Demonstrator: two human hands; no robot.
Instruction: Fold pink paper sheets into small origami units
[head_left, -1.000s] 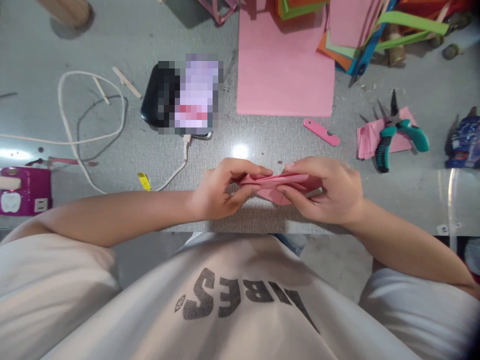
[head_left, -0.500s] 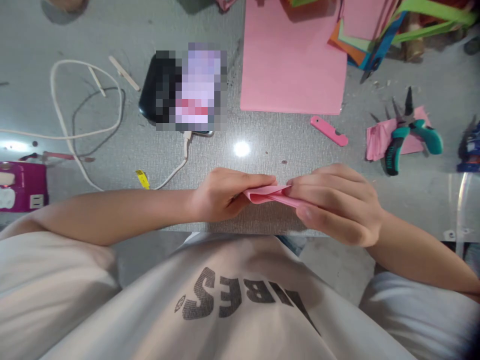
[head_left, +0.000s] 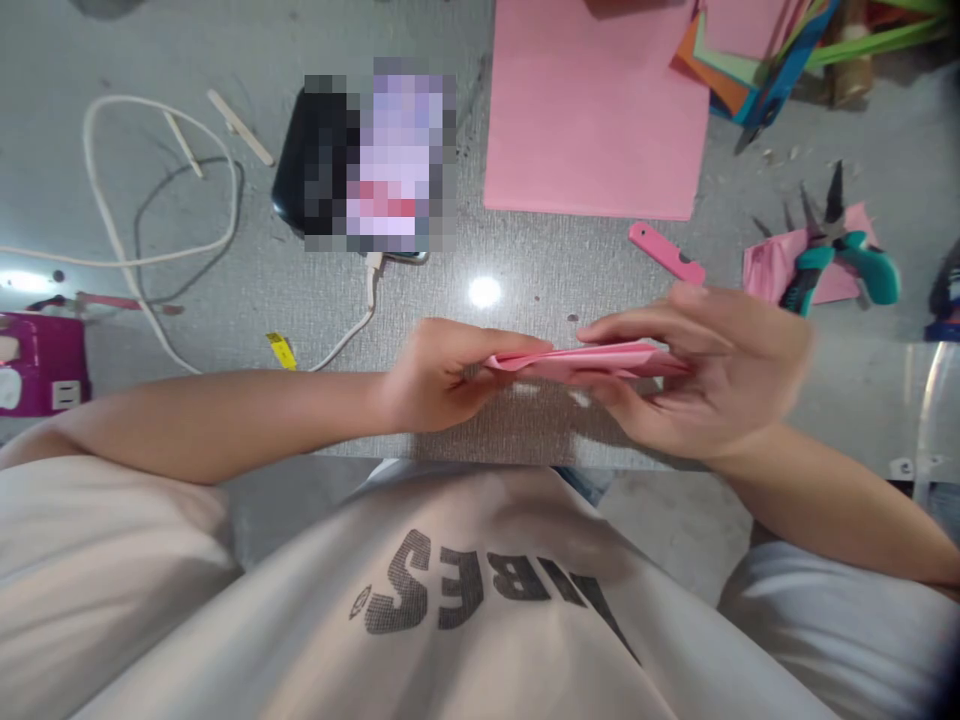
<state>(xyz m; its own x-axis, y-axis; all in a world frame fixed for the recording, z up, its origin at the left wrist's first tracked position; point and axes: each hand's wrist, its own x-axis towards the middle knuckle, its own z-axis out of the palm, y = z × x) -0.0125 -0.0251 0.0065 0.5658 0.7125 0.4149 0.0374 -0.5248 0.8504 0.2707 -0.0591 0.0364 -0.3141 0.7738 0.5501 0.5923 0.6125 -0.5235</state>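
A piece of folded pink paper (head_left: 585,362) is held above the near part of the table, edge-on to me, its layers slightly parted. At its left end my left hand (head_left: 450,375) is closed, pinching the paper between thumb and fingers. My right hand (head_left: 720,370) is curled loosely around the other end, index finger above and thumb below. The paper's right tip runs in among its fingers, which partly hide it.
Beyond the hands lie large pink sheets (head_left: 592,120), a pink folding cutter (head_left: 666,252) and teal-handled pliers (head_left: 874,268) on pink paper pieces. A phone (head_left: 397,160) on a white cable (head_left: 371,290) rests beside a black case (head_left: 307,165). A magenta socket box (head_left: 56,360) sits at left.
My right hand has loosened and shifted right and up, its fingers now spread around the paper. More of the paper's length shows. The left hand keeps its pinch.
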